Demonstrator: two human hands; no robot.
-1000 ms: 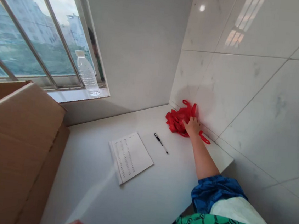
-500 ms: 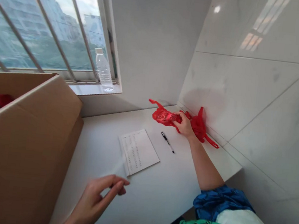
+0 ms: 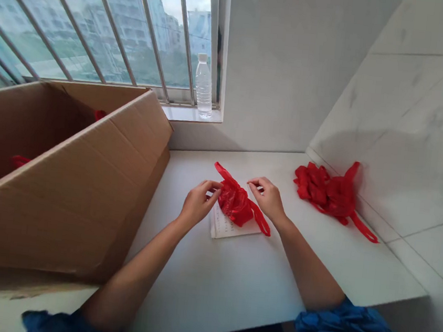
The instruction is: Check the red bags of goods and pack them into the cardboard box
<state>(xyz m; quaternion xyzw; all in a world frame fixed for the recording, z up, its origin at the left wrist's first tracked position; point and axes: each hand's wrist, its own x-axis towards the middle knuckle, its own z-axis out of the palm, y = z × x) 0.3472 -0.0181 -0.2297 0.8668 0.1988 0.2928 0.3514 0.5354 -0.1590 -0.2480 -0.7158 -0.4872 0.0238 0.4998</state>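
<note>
A crumpled red plastic bag (image 3: 237,203) lies over an open notebook (image 3: 225,230) on the white table (image 3: 209,286). At the bag's left edge, my left hand (image 3: 201,202) pinches its plastic between thumb and fingers. Just right of the bag, my right hand (image 3: 266,196) has thumb and forefinger curved toward each other, apart from the plastic, with nothing between them. More red bags (image 3: 327,193) lie bunched at the back right of the table, by the tiled wall. The bag and hands hide the pen, if it is still there.
A large open cardboard box (image 3: 95,200) stands at the left with bits of red plastic (image 3: 20,161) inside. On the sill of the barred window is a clear bottle (image 3: 204,87). Walls meet behind the table's right end.
One red bag has come from the pile at the right onto the notebook. My left hand has risen to it, and my right hand has let go of it. The view has shifted left.
</note>
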